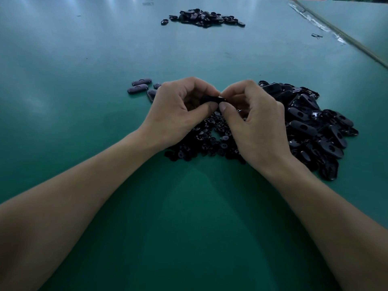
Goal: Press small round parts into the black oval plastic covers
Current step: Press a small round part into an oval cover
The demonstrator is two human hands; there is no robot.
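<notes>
My left hand (178, 110) and my right hand (252, 122) meet above the green table, fingers curled. Between their fingertips they pinch one black oval cover (210, 100), mostly hidden by the fingers. A small shiny bit shows at my right fingertips. Below the hands lies a heap of small round black parts (207, 141). To the right spreads a pile of black oval covers with holes (310, 124). A few oval covers (139, 86) lie flat just left of my left hand.
Another pile of black parts (201, 17) sits far back at the table's middle. A seam with a raised strip (327, 28) runs along the back right. A small loose piece (316, 35) lies near it. Bare green tabletop (63, 91) stretches to the left and toward me.
</notes>
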